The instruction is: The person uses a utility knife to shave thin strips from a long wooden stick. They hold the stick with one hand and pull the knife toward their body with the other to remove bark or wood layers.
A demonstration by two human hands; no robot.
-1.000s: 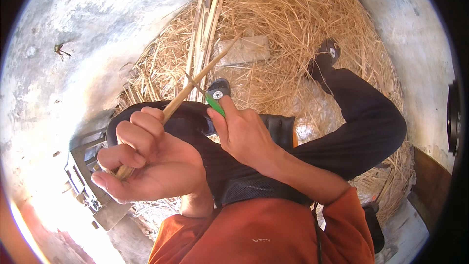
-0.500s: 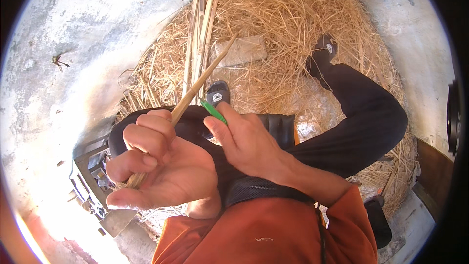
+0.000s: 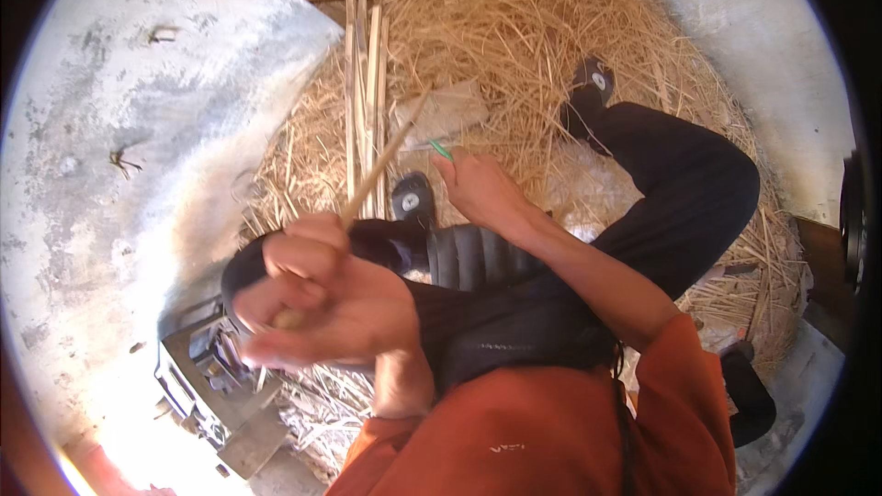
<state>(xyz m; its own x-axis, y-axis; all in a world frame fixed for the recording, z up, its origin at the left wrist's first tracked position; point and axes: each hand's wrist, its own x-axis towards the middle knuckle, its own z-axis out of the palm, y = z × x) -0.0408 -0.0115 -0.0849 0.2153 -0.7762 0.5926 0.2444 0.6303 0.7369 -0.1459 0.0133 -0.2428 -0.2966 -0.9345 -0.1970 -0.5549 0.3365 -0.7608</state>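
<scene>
A tapered yellowish-brown wooden stick (image 3: 382, 165) is gripped in my left hand (image 3: 344, 308), whose fingers curl round it, palm turned up. The stick slants up and to the right, its thin end over a flat block on the floor, its butt showing by my thumb. Motion blurs this hand. My right hand (image 3: 485, 188) is closed on a small green-handled knife (image 3: 441, 150), to the right of the stick and apart from it. Most of the knife's handle is hidden in the fist, and its blade is too blurred to make out.
Fibrous straw-like shavings (image 3: 524, 28) cover the floor ahead. Long pale wooden strips (image 3: 372, 83) lie beside the flat block (image 3: 450, 108). My dark-clad legs (image 3: 684, 184) are bent. A metal-framed box (image 3: 197, 358) stands at lower left; pale walls (image 3: 165, 64) rise either side.
My right hand has moved up and forward, with the knife now farther along and right of the stick. My left hand has shifted slightly right, still holding the stick. The view has moved a little.
</scene>
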